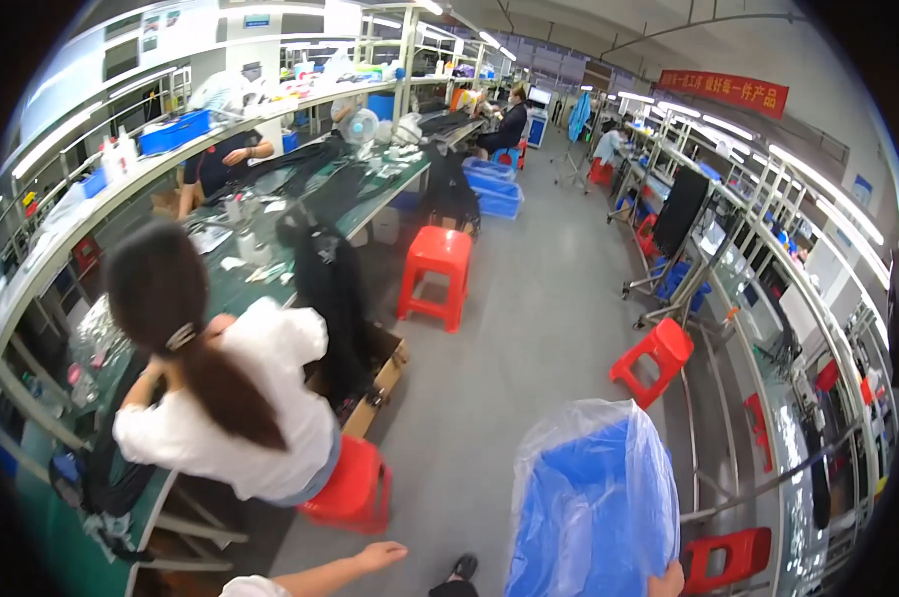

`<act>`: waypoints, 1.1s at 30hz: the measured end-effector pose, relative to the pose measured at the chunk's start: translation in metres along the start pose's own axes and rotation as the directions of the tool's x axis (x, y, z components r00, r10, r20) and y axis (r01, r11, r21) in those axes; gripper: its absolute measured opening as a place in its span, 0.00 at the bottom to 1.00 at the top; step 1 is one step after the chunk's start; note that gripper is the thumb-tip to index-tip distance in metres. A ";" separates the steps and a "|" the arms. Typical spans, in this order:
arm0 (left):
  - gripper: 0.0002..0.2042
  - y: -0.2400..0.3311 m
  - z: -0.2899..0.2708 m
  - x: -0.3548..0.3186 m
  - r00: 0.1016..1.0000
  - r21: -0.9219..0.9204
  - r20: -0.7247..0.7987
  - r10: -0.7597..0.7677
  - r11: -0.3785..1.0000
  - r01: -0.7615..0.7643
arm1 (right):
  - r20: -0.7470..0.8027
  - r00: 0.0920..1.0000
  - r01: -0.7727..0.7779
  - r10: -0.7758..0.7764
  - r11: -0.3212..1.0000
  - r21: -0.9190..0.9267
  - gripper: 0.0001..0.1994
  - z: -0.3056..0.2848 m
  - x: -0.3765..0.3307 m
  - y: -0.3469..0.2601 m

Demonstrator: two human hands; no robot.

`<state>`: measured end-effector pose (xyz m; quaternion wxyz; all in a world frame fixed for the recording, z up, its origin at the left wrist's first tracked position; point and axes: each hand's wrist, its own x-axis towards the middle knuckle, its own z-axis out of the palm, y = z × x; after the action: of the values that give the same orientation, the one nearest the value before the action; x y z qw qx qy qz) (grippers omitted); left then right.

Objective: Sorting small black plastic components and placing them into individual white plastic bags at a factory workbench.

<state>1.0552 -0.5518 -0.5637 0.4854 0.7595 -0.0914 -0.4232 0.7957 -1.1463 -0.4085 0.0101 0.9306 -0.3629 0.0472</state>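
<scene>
The blue bin (584, 507) is right of the desk (375, 199). Right hand (665, 580) grips its right rim; left hand (378, 556) is empty, fingers extended. Likely light, stiff; plastic liner (656, 453) likely slippery: hold rim through it.

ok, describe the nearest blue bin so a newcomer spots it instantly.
Follow the grey aisle to its near end, low and right of centre. There you see a large blue bin with clear plastic draped over its edges. Unlike the blue bins farther up, it has the person's right hand at its edge.
</scene>
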 end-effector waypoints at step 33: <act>0.31 0.759 -0.224 0.962 0.999 -0.969 -0.028 -0.043 0.246 -0.017 | -0.208 0.749 0.663 -0.629 0.702 0.260 0.12 -0.172 1.317 -0.432</act>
<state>2.0273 -1.3211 -0.4408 0.8480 0.3124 0.2058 -0.3756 2.0377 -1.7074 -0.1055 -0.1049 0.9836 0.0001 0.1466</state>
